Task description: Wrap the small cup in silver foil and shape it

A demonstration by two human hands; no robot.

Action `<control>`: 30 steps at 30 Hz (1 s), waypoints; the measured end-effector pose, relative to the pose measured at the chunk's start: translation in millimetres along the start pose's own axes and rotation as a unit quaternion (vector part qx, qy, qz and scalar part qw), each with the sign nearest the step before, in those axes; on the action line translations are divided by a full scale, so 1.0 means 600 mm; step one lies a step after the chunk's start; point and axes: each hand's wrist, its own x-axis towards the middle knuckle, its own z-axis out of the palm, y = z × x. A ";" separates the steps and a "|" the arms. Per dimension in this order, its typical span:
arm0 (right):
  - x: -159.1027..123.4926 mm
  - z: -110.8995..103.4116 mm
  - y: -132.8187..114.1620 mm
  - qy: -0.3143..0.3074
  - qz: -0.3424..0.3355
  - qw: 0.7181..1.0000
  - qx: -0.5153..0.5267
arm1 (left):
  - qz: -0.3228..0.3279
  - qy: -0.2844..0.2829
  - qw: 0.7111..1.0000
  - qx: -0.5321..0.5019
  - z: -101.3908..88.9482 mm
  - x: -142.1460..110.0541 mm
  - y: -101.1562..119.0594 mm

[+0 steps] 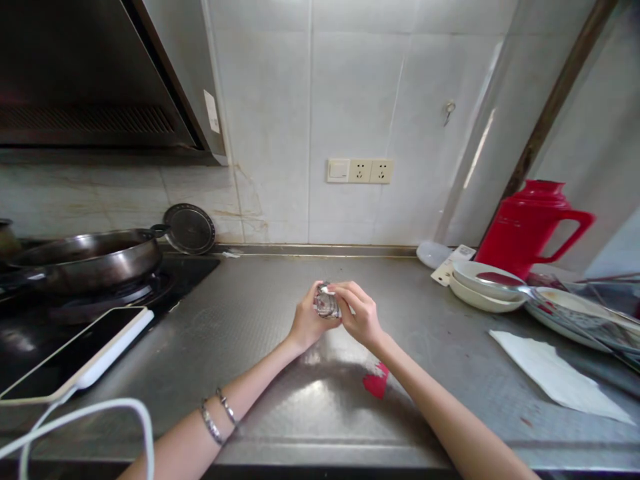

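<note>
A small, clear, glass-like object with dark ridged lines is held between both hands above the middle of the grey metal counter; its long axis looks roughly upright, the upper end pointing up and slightly toward the wall, though the hands hide too much to tell its exact tilt. The left hand curls its fingers around the object's side, while the right hand has its fingers bunched, pinching a small white tissue-like piece at the upper end. The counter has a dull sheen and meets a pale tiled wall bearing a cream switch-and-socket panel. A torn bright-pink scrap lies beside the right forearm. To the left, a wide steel pan sits on a black glass cooktop, with a white-edged phone nearer. To the right stand stacked white bowls before a red plastic thermos jug, and a white paper sheet lies flat nearby. The counter between the hands and the wall is unobstructed.
</note>
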 end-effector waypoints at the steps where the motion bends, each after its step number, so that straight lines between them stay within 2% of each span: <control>1: -0.001 0.000 -0.001 -0.001 -0.006 1.000 0.001 | -0.005 0.001 1.000 -0.006 0.000 0.000 0.001; 4: -0.003 0.001 -0.004 -0.014 -0.012 1.000 0.010 | -0.025 0.002 1.000 -0.007 0.000 -0.001 0.004; 8: -0.002 -0.001 -0.011 -0.018 0.022 0.999 0.021 | -0.033 -0.004 0.999 -0.012 -0.001 0.000 0.004; 13: 0.011 -0.010 -0.010 0.056 0.110 0.992 0.002 | -0.017 0.000 0.999 -0.033 0.001 -0.001 -0.002; 15: 0.014 -0.011 -0.004 0.068 0.141 0.988 -0.012 | -0.009 -0.008 0.999 -0.032 0.003 -0.003 -0.003; 20: 0.009 -0.004 0.009 0.020 0.189 0.982 -0.013 | 0.014 -0.036 0.999 -0.017 0.006 -0.008 -0.006; 22: 0.006 -0.001 0.008 -0.008 0.173 0.985 -0.006 | 0.031 -0.046 0.998 -0.021 0.008 -0.008 -0.010; 25: 0.002 -0.002 0.003 -0.047 0.107 0.993 -0.001 | 0.051 -0.051 0.997 -0.029 0.011 -0.008 -0.014; 30: 0.001 -0.009 0.000 -0.085 0.026 0.996 -0.010 | 0.049 -0.042 0.998 -0.005 0.009 -0.005 -0.010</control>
